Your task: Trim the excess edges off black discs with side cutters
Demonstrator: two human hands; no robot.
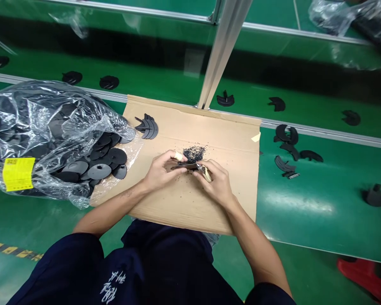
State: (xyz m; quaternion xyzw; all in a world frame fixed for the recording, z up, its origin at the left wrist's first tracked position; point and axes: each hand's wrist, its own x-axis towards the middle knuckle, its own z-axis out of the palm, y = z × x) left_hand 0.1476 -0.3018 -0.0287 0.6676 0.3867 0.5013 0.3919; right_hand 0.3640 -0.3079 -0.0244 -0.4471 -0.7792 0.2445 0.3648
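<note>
My left hand (163,170) pinches a flat black plastic disc (183,167), seen nearly edge-on, over the cardboard sheet (190,207). From the other side my right hand (215,180) closes around a small tool with a shiny metal end (202,168), which meets the disc's right edge; its exact kind is hard to make out. Pale tape covers a fingertip of the left hand, and something pale shows at the right hand's fingers. Just beyond the hands lies a heap of tiny black scraps (194,153), with crumbs scattered around it.
A clear plastic bag (51,106) of black discs (99,171) spills onto the cardboard's left side. Stacked curved black pieces (148,128) lie at its back left. More black pieces (288,150) rest on the green table (298,212) at right. A metal post (224,51) rises behind.
</note>
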